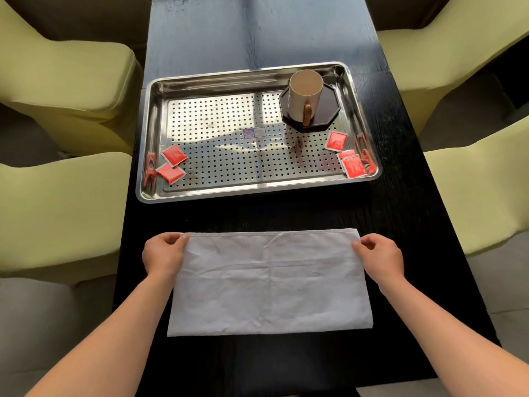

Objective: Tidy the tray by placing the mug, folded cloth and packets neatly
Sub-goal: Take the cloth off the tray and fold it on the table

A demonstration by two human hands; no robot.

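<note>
A white cloth [269, 282], folded into a wide rectangle, lies flat on the dark desk [257, 38] in the lower middle of the frame, just below the tray [200, 193] and not touching it. The left hand [164, 255] is at the cloth's upper left corner, its fingers [179, 240] curled and pinching the edge. The right hand [378, 253] pinches the upper right corner the same way, fingers [369, 242] bent around the hem. Both forearms reach in from the bottom corners of the frame.

The shiny metal tray with a perforated floor sits in the centre of the frame. In its upper right corner a cream mug [305, 94] stands upright on a dark eight-sided coaster [329, 116], its brown handle turned toward the bottom of the frame. Red packets [173, 155] lie scattered on the tray: two overlapping at the lower left, and three at the lower right, of which the lower two overlap against the tray's wall.

Yellow-green chairs [65, 75] stand on both sides of the desk.
</note>
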